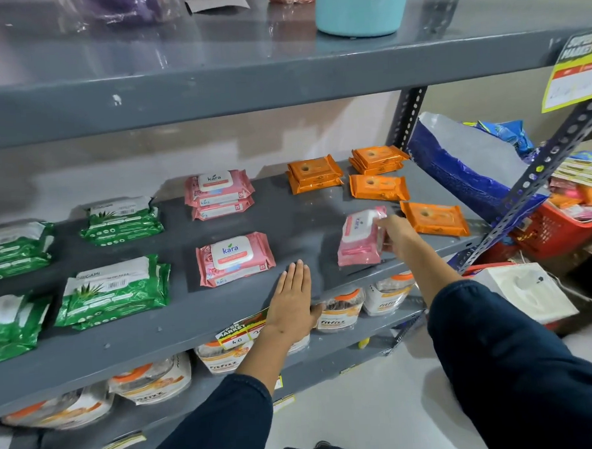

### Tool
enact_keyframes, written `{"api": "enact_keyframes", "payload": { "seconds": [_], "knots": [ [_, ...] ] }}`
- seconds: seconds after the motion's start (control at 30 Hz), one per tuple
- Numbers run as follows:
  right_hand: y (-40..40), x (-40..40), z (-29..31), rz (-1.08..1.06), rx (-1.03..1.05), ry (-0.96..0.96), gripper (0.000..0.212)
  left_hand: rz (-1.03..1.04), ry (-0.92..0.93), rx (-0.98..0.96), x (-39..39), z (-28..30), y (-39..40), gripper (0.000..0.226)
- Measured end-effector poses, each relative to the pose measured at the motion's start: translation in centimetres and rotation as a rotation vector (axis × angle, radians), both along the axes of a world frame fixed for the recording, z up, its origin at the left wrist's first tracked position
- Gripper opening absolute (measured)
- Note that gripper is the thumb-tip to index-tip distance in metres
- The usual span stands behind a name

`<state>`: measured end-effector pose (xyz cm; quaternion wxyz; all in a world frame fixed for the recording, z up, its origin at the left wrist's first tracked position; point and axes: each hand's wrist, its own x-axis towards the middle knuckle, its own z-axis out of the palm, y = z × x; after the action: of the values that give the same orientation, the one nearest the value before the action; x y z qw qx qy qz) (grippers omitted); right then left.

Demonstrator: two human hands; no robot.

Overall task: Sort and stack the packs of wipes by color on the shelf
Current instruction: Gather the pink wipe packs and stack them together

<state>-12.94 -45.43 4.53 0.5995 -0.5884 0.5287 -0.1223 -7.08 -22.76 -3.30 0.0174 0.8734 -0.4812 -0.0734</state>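
On the grey shelf (176,320) lie packs of wipes grouped by colour. Green packs (114,292) fill the left part. Pink packs sit in the middle: a stack (219,194) at the back and one pack (234,258) nearer the front. Several orange packs (378,187) lie at the right. My right hand (399,234) grips one pink pack (360,238), tilted on its edge just above the shelf, beside the nearest orange pack (435,218). My left hand (291,300) rests flat on the shelf's front, fingers straight, holding nothing.
A teal tub (358,8) stands on the shelf above. Jars (337,313) fill the shelf below. A blue and white bag (470,167) leans at the shelf's right end. A red basket (562,231) of packs and a white box (528,294) sit on the floor to the right.
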Motion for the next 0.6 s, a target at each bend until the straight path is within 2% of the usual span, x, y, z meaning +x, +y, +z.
{"api": "enact_keyframes", "payload": {
  "seconds": [0.1, 0.23, 0.27, 0.3, 0.4, 0.47, 0.53, 0.6],
  "knots": [
    [-0.1, -1.7, -0.9, -0.017, -0.386, 0.226, 0.040, 0.010, 0.009, -0.004, 0.0, -0.1, -0.1, 0.077],
    [0.4, -2.3, -0.3, -0.045, -0.670, 0.281, 0.034, 0.009, -0.008, -0.004, -0.1, -0.2, -0.1, 0.077],
    [0.6, -1.9, -0.1, -0.043, -0.692, 0.311, 0.035, 0.005, -0.016, -0.003, -0.2, -0.2, -0.1, 0.077],
    [1.2, -1.3, 0.0, -0.018, -0.691, 0.348, 0.044, 0.001, -0.021, -0.005, -0.2, -0.2, 0.0, 0.076],
    [3.8, 1.1, 0.3, 0.130, -0.664, 0.507, 0.088, 0.010, 0.005, -0.028, -0.2, 0.0, 0.0, 0.076],
    [5.2, 2.3, 0.1, 0.211, -0.721, 0.643, 0.103, 0.006, 0.015, -0.018, -0.2, 0.4, 0.0, 0.077],
    [5.4, 2.8, 0.0, 0.241, -0.754, 0.737, 0.101, -0.001, -0.002, 0.015, -0.3, 0.9, -0.1, 0.077],
    [5.1, 2.8, -0.2, 0.259, -0.754, 0.784, 0.087, 0.012, 0.009, 0.021, -0.4, 1.5, -0.3, 0.077]
  ]
}}
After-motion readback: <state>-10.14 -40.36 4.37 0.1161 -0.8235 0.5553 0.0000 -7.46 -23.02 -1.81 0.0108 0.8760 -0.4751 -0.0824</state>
